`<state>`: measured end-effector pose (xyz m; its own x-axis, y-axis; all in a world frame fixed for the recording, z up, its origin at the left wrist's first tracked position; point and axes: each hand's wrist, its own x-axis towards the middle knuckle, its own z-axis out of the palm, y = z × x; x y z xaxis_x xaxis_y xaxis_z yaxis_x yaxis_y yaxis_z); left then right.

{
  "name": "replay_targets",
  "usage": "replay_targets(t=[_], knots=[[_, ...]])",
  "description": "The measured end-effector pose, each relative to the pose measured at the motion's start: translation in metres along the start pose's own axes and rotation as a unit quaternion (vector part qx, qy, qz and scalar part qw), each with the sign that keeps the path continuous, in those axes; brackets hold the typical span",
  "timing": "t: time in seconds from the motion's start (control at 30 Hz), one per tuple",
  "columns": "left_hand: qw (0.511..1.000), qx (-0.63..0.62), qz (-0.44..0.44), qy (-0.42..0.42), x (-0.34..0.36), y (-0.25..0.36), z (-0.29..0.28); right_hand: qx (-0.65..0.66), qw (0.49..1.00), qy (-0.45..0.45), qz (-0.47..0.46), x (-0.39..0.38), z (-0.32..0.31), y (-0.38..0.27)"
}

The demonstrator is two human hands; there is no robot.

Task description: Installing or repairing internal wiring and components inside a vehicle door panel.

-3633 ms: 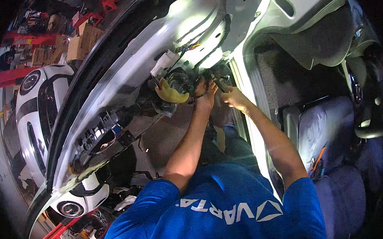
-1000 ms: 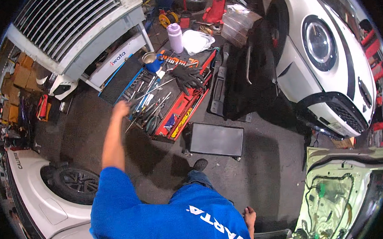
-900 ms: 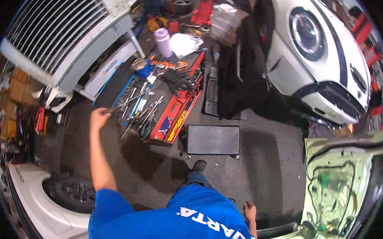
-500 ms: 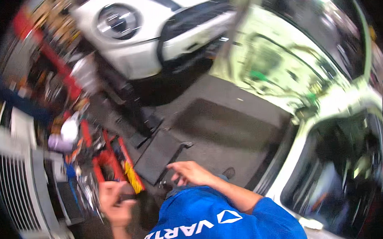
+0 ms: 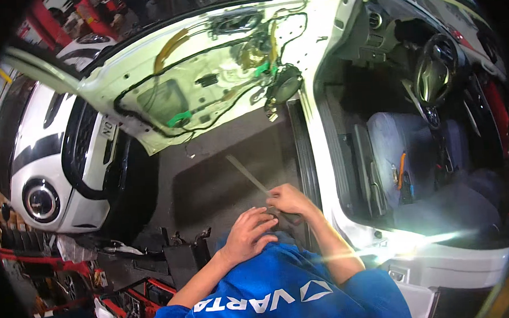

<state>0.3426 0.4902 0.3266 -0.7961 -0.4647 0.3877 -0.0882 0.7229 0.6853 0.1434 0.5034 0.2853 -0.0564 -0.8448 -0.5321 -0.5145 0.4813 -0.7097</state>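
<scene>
My right hand [image 5: 288, 203] grips a long, thin, flat metal tool [image 5: 240, 168] that points up and forward over the dark floor. My left hand [image 5: 250, 234] is just left of it and slightly nearer, its fingers apart and loosely bent, with nothing visible in it. Beyond both hands stands an open pale car door [image 5: 138, 130] without its trim, its wiring, green tape and a black speaker-like part [image 5: 285, 85] exposed.
At right are the door opening [image 5: 317, 155] and the seat [image 5: 380, 135] with an orange-handled tool [image 5: 402, 168] on it. A white car [image 5: 47, 158] stands at left. Red tool trays [image 5: 146, 294] and loose black parts [image 5: 184, 252] lie at lower left.
I have turned from the tool trays toward the open door. The long tool, earlier in my left hand beside the trays, is now in my right hand.
</scene>
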Motion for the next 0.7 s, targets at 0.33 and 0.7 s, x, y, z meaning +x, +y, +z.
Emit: replay_targets(t=[0.33, 0.7], knots=[[0.677, -0.559, -0.460, 0.131, 0.162, -0.215, 0.075, 0.069, 0.939, 0.189, 0.280, -0.034, -0.094, 0.110], [0.608, -0.638, -0.451, 0.139, 0.419, -0.399, 0.197, -0.132, 0.949, 0.204, 0.199, -0.032, -0.314, -0.016]])
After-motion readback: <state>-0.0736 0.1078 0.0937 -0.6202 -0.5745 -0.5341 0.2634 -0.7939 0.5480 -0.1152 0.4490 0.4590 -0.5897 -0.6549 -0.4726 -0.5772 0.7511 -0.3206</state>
